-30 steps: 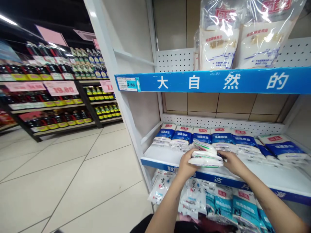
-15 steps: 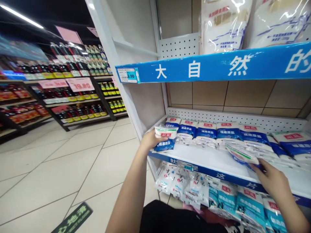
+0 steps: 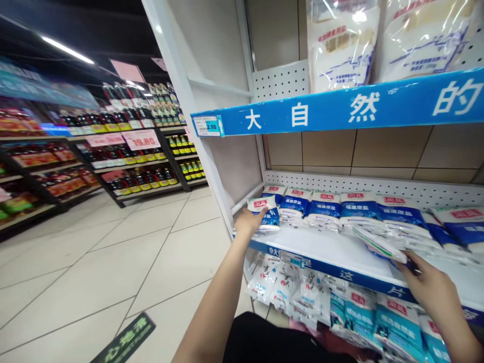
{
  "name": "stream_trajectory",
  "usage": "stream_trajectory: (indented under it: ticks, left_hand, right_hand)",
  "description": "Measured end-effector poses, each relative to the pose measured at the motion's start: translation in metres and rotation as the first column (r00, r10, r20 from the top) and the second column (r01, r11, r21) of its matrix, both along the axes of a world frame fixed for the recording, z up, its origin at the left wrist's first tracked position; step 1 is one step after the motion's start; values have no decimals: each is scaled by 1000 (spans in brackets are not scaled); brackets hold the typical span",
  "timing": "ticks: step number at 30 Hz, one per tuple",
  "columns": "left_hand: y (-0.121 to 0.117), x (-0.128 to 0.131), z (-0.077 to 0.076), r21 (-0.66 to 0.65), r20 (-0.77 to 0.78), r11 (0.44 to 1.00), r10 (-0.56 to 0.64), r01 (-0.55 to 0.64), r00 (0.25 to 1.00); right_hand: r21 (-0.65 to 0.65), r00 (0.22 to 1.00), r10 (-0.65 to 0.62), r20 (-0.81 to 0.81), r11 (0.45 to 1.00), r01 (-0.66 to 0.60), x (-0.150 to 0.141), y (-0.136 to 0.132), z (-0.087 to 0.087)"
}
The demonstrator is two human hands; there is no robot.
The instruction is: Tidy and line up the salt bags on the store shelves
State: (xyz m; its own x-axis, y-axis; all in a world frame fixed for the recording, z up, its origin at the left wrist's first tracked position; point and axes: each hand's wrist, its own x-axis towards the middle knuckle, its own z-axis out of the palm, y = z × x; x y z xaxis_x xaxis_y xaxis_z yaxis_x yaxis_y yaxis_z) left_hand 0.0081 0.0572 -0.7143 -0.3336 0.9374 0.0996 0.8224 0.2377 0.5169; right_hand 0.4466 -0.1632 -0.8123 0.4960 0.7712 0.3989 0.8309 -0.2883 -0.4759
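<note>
One white shelf (image 3: 313, 243): right half of frame.
Left hand (image 3: 247, 222): fingers hold blue-white packet (image 3: 270, 216), just below centre.
Right hand (image 3: 431, 287): lower right; fingers grip tilted packet (image 3: 380, 244), long axis pointing up-left.

Blue-and-white packets (image 3: 324, 207) on white shelf (image 3: 315, 244)

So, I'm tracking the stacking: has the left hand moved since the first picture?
Yes, the left hand went left, closer to the white post.

A shop (bottles (image 3: 139, 182) crowd racks, price signs (image 3: 141, 140) hang).
</note>
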Motion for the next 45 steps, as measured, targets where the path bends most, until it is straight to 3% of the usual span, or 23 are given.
stream_trajectory:
  ticks: [2,4,6,8,10,11,13,16,17,19,21,23,26,29,33,39,42,43,45]
  left_hand:
    - [1,-9,-5,44,39,997,-67,65,997]
    - [3,-15,-11,138,211,981,-164,137,964]
    - [6,-16,-18,231,475,957,-269,176,838]
    - [8,-11,-23,295,687,941,-329,164,648]
    - [11,-5,-24,341,779,931,-359,134,514]
    - [12,-3,-23,368,781,921,-379,124,496]
    - [14,-2,-19,418,694,897,-417,143,587]
    - [12,-7,-12,345,347,909,-357,236,867]
    - [9,-9,-10,311,211,922,-304,231,929]
    - [1,-10,-10,295,0,936,-200,191,980]
    - [-11,-9,-13,316,-101,932,-153,178,983]
    - [-21,-6,-18,297,-146,928,-188,224,971]
    - [-28,-5,-23,175,-214,946,-235,274,948]
    - [-24,-6,-23,39,-251,976,-199,215,947]
    - [-13,-10,-24,25,-263,983,-170,182,950]
    - [-17,-15,-32,-76,-252,980,-197,184,947]
    - [-31,-10,-39,75,-246,968,-216,241,945]
    - [-39,-5,-43,184,-244,939,-242,289,939]
    - [-60,10,-49,411,-218,814,-349,410,911]
  right_hand:
    - [4,1000,3,-1,1000,-3,-1,-1,0]
    - [11,1000,9,-1,1000,-9,-2,-1,-1]
    - [22,1000,13,7,1000,-13,-3,-1,-1]
    - [25,1000,13,16,1000,-14,-4,-1,-1]
    - [12,1000,10,28,1000,-10,-4,-1,-1]
    - [1,999,12,35,1000,-12,-4,-1,-1]
    - [-20,999,18,43,1000,-17,-3,-2,0]
    - [-33,1000,18,19,999,-17,-1,-3,0]
    - [-35,1000,10,6,999,-10,-1,-2,0]
    - [-48,1000,-5,-14,999,5,-1,-2,0]
    - [-62,1000,-22,-21,998,21,-2,-1,0]
    - [-79,999,-35,-25,996,33,-4,-1,2]
    - [-120,998,-45,-42,992,40,-6,-3,6]
    - [-184,998,-49,-45,982,40,-9,-5,12]
    - [-244,1000,-29,-7,970,27,-13,-6,17]
    - [-141,998,19,65,990,-10,-8,-5,5]
    - [-7,997,23,70,1000,-23,-10,-8,1]
    - [68,1000,19,15,997,-20,-14,-9,2]
    - [259,985,53,-162,966,-10,-32,-7,9]
